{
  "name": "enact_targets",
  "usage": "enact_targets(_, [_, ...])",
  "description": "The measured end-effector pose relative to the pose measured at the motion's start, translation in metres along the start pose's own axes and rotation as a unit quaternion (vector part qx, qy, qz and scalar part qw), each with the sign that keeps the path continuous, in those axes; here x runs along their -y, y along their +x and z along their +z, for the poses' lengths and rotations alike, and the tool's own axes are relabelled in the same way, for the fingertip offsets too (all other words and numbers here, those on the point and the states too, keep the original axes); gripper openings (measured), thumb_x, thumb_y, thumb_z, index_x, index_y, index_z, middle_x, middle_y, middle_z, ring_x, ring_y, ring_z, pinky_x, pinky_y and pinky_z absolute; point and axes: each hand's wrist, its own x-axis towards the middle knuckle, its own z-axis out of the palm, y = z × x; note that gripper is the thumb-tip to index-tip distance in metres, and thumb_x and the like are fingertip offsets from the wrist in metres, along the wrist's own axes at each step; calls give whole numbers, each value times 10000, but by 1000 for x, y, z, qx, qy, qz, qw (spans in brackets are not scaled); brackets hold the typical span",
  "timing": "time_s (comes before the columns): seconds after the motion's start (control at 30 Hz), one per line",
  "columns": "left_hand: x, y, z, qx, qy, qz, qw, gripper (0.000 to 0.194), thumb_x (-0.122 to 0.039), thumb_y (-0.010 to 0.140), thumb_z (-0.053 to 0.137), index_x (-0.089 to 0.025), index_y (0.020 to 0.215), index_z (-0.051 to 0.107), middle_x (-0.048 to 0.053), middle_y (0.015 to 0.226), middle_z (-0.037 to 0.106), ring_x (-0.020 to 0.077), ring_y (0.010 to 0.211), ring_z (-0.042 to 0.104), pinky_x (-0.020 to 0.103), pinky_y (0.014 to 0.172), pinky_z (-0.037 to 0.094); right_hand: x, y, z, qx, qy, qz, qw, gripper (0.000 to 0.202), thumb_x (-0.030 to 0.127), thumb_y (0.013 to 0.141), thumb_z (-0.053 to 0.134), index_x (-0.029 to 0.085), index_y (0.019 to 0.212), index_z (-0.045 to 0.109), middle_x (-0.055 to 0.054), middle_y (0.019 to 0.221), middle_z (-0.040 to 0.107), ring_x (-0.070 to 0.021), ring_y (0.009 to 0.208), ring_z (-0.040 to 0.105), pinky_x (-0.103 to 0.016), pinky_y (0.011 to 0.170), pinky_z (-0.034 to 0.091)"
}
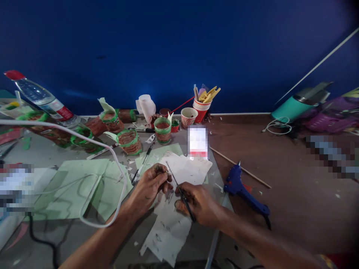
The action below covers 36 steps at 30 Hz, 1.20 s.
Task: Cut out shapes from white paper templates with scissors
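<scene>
My left hand (pixel 157 178) is closed in a pinch above the white paper, and a tiny pale bit shows at its fingertips, too small to name. Just to its right, my right hand (pixel 196 203) is wrapped round a pair of dark scissors (pixel 183 198), whose thin blades point up and left, near the left fingertips. Under both hands lies torn white paper (pixel 171 233) with small pencilled shapes on it. More white paper (pixel 193 170) spreads behind the hands. Light green sheets (pixel 67 194) lie to the left.
A blue glue gun (pixel 244 190) and a wooden stick (pixel 252 174) lie to the right. Behind stand brown-and-green cups (pixel 162 130), a paper cup (pixel 189 116) and a red cup of tools (pixel 201 111). A white cable (pixel 123 179) loops over the left forearm. A bottle (pixel 42 98) leans at back left.
</scene>
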Motion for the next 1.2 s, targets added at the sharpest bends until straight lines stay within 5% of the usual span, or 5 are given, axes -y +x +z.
enact_targets(0.2, [-3, 5, -3, -45, 51, 18, 998, 151, -249, 701, 638, -165, 755, 524, -41, 562, 553, 84, 485, 533, 194, 461, 384, -5, 0, 0, 5, 9, 3, 1000, 138, 294, 774, 570, 177, 835, 529, 57, 565, 413, -86, 501, 334, -189, 451, 269])
enact_targets(0.57, [-3, 3, -8, -40, 24, 32, 998, 115, -204, 739, 587, -161, 832, 534, -59, 545, 525, 64, 483, 505, 186, 479, 350, 2, 0, -2, 9, -20, 10, 1000, 159, 323, 770, 573, 177, 826, 541, 52, 557, 428, -94, 512, 369, -189, 454, 277])
enact_targets(0.77, [-3, 5, -3, -84, 54, 41, 994, 172, -191, 692, 610, -162, 823, 502, -57, 564, 527, 67, 493, 513, 167, 428, 316, 4, -2, -3, 18, -34, 3, 999, 161, 314, 760, 581, 179, 840, 546, 58, 545, 415, -92, 510, 365, -186, 455, 271])
enact_targets(1.2, [1, 6, -6, -46, 99, 82, 991, 283, -209, 719, 611, -201, 929, 421, -46, 719, 544, 79, 542, 553, 166, 419, 360, 1, 0, -1, 14, -26, 3, 1000, 148, 309, 754, 596, 177, 803, 550, 70, 530, 367, -85, 513, 329, -177, 446, 254])
